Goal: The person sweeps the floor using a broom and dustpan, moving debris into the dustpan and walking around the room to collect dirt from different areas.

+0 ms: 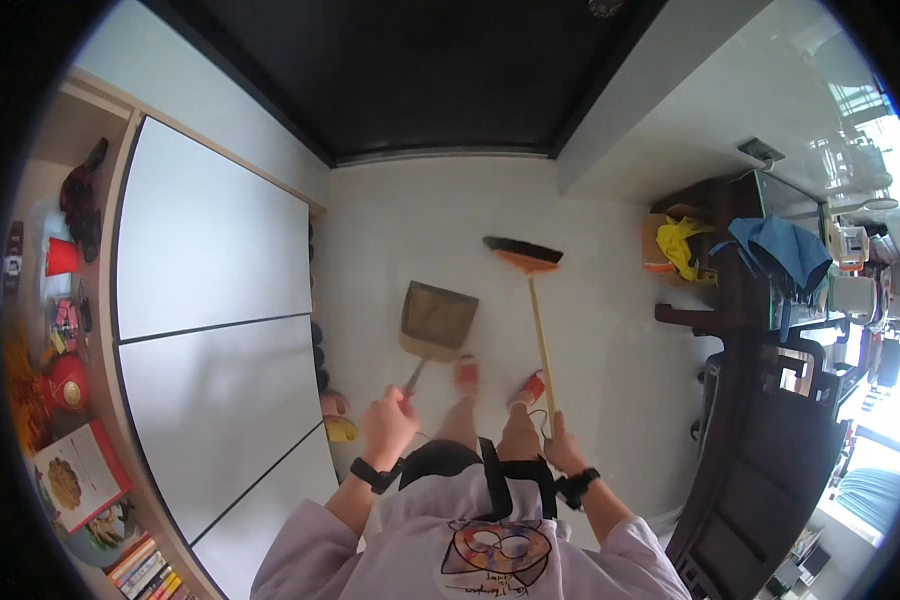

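Observation:
My left hand (388, 426) is closed around the red-gripped handle of a dustpan (439, 321). The pan hangs ahead of my feet, its mouth facing away from me; whether it touches the floor I cannot tell. In my right hand (563, 448) is the pale yellow stick of a broom (541, 337). Its head, orange with dark bristles (526, 250), lies farther out than the pan and to its right, apart from it. My feet, in red slippers (529, 388), stand between the two tools.
A white-fronted cabinet (214, 232) runs along the left, with shoes (317, 345) beneath it and open shelves beside it. A black door (435, 75) closes the far end. On the right stand dark wooden furniture (750, 435), a cardboard box with a yellow bag (679, 244), and a blue cloth (784, 251).

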